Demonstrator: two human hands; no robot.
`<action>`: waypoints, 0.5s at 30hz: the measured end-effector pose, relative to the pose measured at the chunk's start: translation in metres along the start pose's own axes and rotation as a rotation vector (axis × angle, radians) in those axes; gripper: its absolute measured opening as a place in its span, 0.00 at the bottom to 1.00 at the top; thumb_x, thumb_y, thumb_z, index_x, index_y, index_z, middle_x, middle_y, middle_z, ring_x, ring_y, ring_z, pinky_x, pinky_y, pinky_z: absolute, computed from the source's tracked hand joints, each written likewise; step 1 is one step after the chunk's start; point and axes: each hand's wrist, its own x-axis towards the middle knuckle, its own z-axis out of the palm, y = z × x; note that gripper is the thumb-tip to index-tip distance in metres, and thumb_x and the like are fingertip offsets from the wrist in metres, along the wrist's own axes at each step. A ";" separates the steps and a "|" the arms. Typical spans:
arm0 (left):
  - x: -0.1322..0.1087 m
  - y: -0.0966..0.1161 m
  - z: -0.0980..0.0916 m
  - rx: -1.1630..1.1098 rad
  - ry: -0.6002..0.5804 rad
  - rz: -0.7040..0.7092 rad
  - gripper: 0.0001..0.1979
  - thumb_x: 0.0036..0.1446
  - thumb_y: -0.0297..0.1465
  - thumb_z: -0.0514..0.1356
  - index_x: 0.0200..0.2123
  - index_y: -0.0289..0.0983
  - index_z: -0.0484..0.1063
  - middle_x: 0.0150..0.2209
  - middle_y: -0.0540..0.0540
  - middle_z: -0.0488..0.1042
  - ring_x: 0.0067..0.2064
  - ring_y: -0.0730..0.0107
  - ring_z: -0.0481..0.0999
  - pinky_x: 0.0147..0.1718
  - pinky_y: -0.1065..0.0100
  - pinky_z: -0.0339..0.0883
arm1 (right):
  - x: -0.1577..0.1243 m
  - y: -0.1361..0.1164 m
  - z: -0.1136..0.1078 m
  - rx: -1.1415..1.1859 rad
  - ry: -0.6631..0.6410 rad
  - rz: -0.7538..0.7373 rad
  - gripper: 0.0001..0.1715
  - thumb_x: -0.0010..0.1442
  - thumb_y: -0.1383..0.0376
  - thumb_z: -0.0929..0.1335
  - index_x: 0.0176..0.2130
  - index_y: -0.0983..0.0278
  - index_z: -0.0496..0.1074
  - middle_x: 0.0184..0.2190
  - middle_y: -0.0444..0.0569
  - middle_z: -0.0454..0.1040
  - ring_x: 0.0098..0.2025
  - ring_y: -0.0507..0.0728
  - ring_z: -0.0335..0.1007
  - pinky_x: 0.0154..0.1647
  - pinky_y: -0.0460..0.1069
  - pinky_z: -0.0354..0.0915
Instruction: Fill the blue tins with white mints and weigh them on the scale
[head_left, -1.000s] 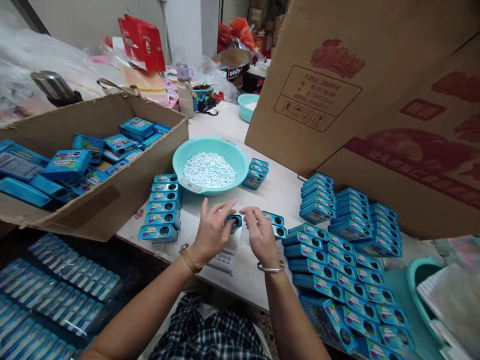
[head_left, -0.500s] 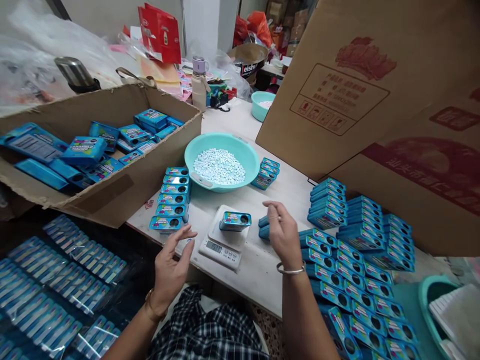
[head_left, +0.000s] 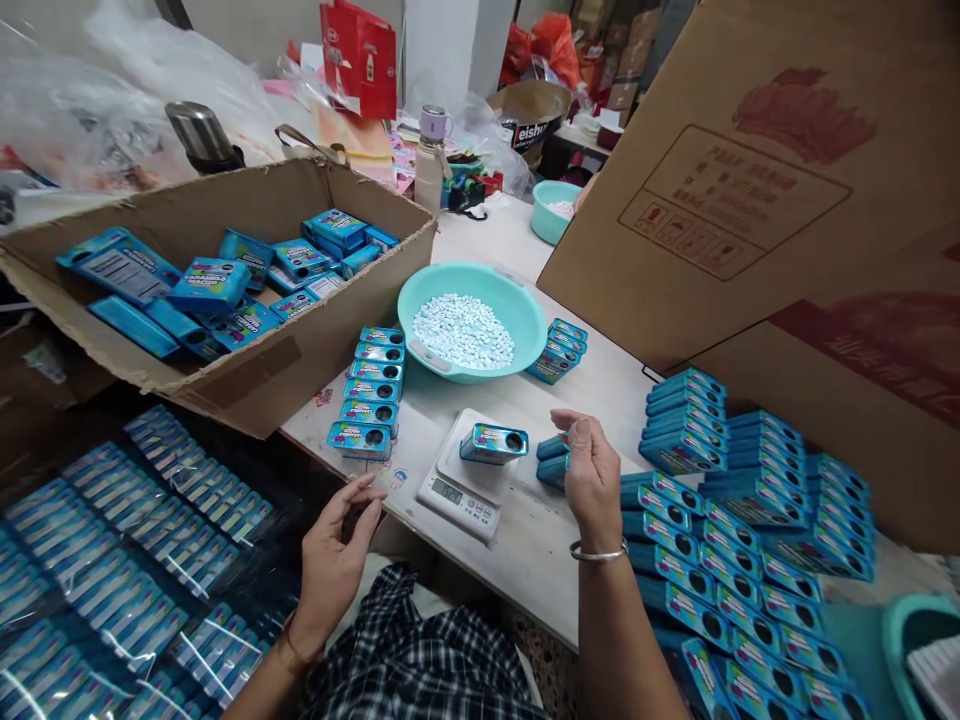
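A digital kitchen scale [head_left: 463,508] stands near the table's front edge, its display lit but too blurred to read. On its plate rests one blue candy tin [head_left: 493,443] with a dark round spot on the top. My left hand [head_left: 337,550] hovers at the table edge, left of the scale, its curved fingers apart and holding nothing. To the right of the scale, my right hand [head_left: 592,475] is raised with loosely bent fingers and nothing visible in them. It partly covers a pair of blue tins [head_left: 552,460] lying beside it.
A turquoise basin [head_left: 525,310] of small white candies sits behind the scale. One row of tins [head_left: 365,400] stands to its left, several rows [head_left: 697,560] at right. A cardboard box [head_left: 247,395] holds more tins; a large carton [head_left: 750,230] leans at right.
The view has turned slightly left, so the scene sits further right. My left hand has drawn back from the scale towards me. The tin on the scale has stayed put.
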 end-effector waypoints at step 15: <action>0.001 -0.006 0.002 -0.025 -0.072 -0.027 0.22 0.58 0.41 0.61 0.53 0.39 0.69 0.44 0.44 0.78 0.50 0.60 0.75 0.58 0.54 0.64 | 0.014 -0.015 0.005 -0.229 -0.093 -0.210 0.18 0.66 0.56 0.60 0.51 0.56 0.72 0.49 0.52 0.70 0.54 0.61 0.63 0.57 0.60 0.56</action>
